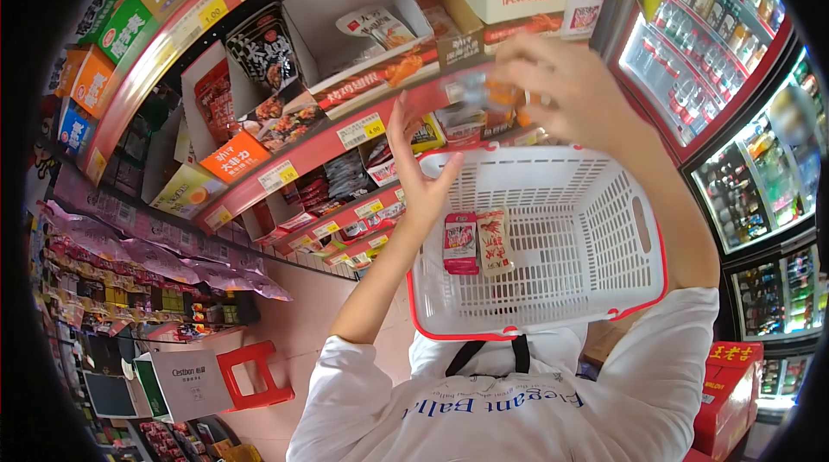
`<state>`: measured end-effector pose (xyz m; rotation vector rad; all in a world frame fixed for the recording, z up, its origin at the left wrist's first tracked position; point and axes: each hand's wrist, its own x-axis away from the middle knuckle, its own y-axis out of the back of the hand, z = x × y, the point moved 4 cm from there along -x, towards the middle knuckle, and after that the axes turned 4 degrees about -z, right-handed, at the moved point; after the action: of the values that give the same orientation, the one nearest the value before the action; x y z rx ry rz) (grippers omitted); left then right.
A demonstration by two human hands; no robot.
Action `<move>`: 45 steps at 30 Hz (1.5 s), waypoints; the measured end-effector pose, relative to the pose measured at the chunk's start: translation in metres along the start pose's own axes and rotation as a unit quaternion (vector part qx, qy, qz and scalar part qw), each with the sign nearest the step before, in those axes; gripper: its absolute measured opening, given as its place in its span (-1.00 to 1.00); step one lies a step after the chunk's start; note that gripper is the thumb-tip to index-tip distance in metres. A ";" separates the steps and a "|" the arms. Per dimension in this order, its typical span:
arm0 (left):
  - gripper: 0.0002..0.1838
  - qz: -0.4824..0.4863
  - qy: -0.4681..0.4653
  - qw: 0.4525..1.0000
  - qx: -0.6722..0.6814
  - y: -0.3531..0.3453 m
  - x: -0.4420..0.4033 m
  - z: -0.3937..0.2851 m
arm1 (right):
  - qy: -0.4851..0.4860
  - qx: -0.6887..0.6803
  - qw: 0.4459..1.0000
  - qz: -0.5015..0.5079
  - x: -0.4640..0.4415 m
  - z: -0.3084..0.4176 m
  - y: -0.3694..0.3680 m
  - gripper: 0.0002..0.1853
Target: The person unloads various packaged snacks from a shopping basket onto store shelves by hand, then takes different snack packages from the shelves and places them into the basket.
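Reaching past the plastic basket [553, 311] in the head view, the right hand [557, 86] curls at the snack shelf [315, 154]; motion blur means I cannot tell whether it pinches the smeared, shiny packet [477, 91] beside its fingertips. The left hand [420, 190] is spread, thumb apart, near the basket's red rim. Selecting from the shelf seems the step in hand; the next move calls for a sure fingertip grip. Inside the slotted white basket, a flat pink packet [460, 243] lies beside a crinkled, pale packet [495, 242].

Head view — forward and down, close.
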<state>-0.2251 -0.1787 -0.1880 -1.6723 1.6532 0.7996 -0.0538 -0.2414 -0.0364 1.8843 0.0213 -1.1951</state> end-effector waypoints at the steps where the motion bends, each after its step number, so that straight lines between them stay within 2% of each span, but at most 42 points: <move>1: -0.07 0.003 0.006 1.000 0.001 0.000 0.003 0.004 | -0.068 -0.090 0.993 0.039 0.014 0.004 -0.005 -0.72; 2: -0.07 0.054 0.003 0.998 0.022 -0.003 0.007 0.007 | -0.123 -0.147 0.980 0.057 0.030 0.009 -0.012 -0.71; 3: -0.06 0.103 0.001 0.994 0.044 -0.007 0.012 0.008 | -0.130 -0.150 0.978 0.060 0.046 0.014 -0.020 -0.71; 4: -0.23 0.169 0.011 0.983 0.071 -0.014 0.009 -0.002 | -0.182 -0.194 0.962 0.055 0.063 0.015 -0.030 -0.70; 5: -0.23 0.171 0.018 0.982 0.073 -0.015 0.011 -0.002 | -0.234 -0.237 0.942 0.050 0.080 0.015 -0.040 -0.67; 6: -0.32 0.243 0.043 0.969 0.015 -0.021 0.015 0.002 | -0.238 -0.239 0.940 0.055 0.096 0.017 -0.049 -0.67; 7: -0.40 0.313 0.067 0.946 -0.043 -0.028 0.021 0.006 | -0.291 -0.263 0.919 0.027 0.114 0.014 -0.058 -0.63; 8: -0.48 0.325 0.079 0.941 -0.044 -0.032 0.027 0.012 | -0.343 -0.287 0.894 -0.001 0.133 0.012 -0.066 -0.57; 9: -0.52 0.336 0.064 0.939 -0.038 -0.038 0.034 0.022 | -0.347 -0.290 0.892 0.004 0.148 0.013 -0.074 -0.57; 11: -0.53 0.441 0.091 0.890 -0.069 -0.045 0.041 0.020 | -0.497 -0.446 0.743 0.040 0.185 0.009 -0.101 -0.48; 12: -0.53 0.442 0.096 0.889 -0.070 -0.046 0.043 0.023 | -0.528 -0.502 0.681 0.080 0.201 0.012 -0.112 -0.46; 13: -0.54 0.522 0.100 0.841 -0.101 -0.050 0.053 0.029 | -0.530 -0.504 0.677 0.081 0.212 0.015 -0.115 -0.46; 14: -0.56 0.598 0.102 0.784 -0.130 -0.052 0.063 0.035 | -0.574 -0.537 0.608 0.112 0.225 0.021 -0.121 -0.46; 15: -0.56 0.600 0.106 0.782 -0.129 -0.052 0.070 0.042 | -0.613 -0.565 0.534 0.142 0.239 0.028 -0.128 -0.45; 16: -0.57 0.644 0.086 0.749 -0.126 -0.053 0.080 0.045 | -0.631 -0.569 0.497 0.176 0.248 0.035 -0.135 -0.44; 17: -0.59 0.686 0.065 0.714 -0.122 -0.054 0.091 0.048 | -0.633 -0.569 0.494 0.175 0.254 0.040 -0.138 -0.44; 19: -0.58 0.691 0.090 0.712 -0.083 -0.051 0.107 0.043 | -0.575 -0.577 0.506 0.286 0.266 0.059 -0.146 -0.44; 20: -0.56 0.741 0.098 0.654 -0.111 -0.048 0.116 0.037 | -0.532 -0.578 0.542 0.299 0.274 0.068 -0.159 -0.44; 21: -0.54 0.786 0.106 0.593 -0.139 -0.046 0.124 0.033 | -0.532 -0.579 0.540 0.300 0.286 0.073 -0.167 -0.44; 22: -0.47 0.817 0.137 0.543 -0.139 -0.042 0.139 0.042 | -0.514 -0.568 0.541 0.346 0.284 0.086 -0.168 -0.43; 23: -0.47 0.817 0.138 0.543 -0.138 -0.040 0.146 0.040 | -0.495 -0.556 0.541 0.390 0.284 0.098 -0.167 -0.41; 24: -0.46 0.841 0.103 0.505 -0.166 -0.036 0.157 0.036 | -0.495 -0.556 0.542 0.391 0.294 0.105 -0.175 -0.41; 25: -0.46 0.861 0.068 0.465 -0.193 -0.033 0.167 0.032 | -0.454 -0.544 0.588 0.390 0.309 0.113 -0.192 -0.41; 26: -0.48 0.862 0.035 0.458 -0.214 -0.031 0.173 0.029 | -0.412 -0.531 0.632 0.387 0.308 0.120 -0.195 -0.41; 27: -0.48 0.862 0.035 0.458 -0.214 -0.030 0.177 0.029 | -0.412 -0.531 0.632 0.387 0.311 0.125 -0.196 -0.41; 29: -0.48 0.887 0.005 0.414 -0.205 -0.027 0.187 0.026 | -0.465 -0.514 0.575 0.434 0.304 0.137 -0.185 -0.44; 30: -0.48 0.887 0.004 0.413 -0.204 -0.024 0.192 0.028 | -0.466 -0.514 0.576 0.433 0.310 0.140 -0.188 -0.44; 32: -0.49 0.890 -0.003 0.410 -0.201 -0.020 0.199 0.031 | -0.417 -0.490 0.639 0.422 0.312 0.144 -0.193 -0.47; 33: -0.49 0.890 -0.003 0.409 -0.201 -0.018 0.202 0.033 | -0.417 -0.490 0.639 0.422 0.316 0.145 -0.194 -0.47; 35: -0.50 0.889 -0.009 0.413 -0.197 -0.018 0.197 0.027 | -0.428 -0.368 0.611 0.555 0.313 0.144 -0.183 -0.42; 39: -0.49 0.888 -0.018 0.407 -0.213 -0.017 0.202 0.034 | -0.416 -0.341 0.643 0.546 0.330 0.154 -0.192 -0.35; 41: -0.50 0.892 -0.025 0.401 -0.207 -0.016 0.204 0.035 | -0.439 -0.414 0.595 0.531 0.330 0.158 -0.191 -0.18; 42: -0.50 0.891 -0.026 0.402 -0.208 -0.015 0.205 0.036 | -0.439 -0.413 0.596 0.531 0.331 0.161 -0.190 -0.18; 44: -0.49 0.890 -0.017 0.393 -0.231 -0.012 0.207 0.040 | -0.421 -0.386 0.666 0.480 0.325 0.165 -0.188 -0.11; 45: -0.49 0.890 -0.018 0.394 -0.231 -0.013 0.207 0.042 | -0.420 -0.385 0.667 0.480 0.324 0.167 -0.188 -0.11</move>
<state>-0.2068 -0.2709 -0.3778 0.9282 2.8538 2.1808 -0.0821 -0.3717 -0.4245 0.2949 -0.7611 -0.9061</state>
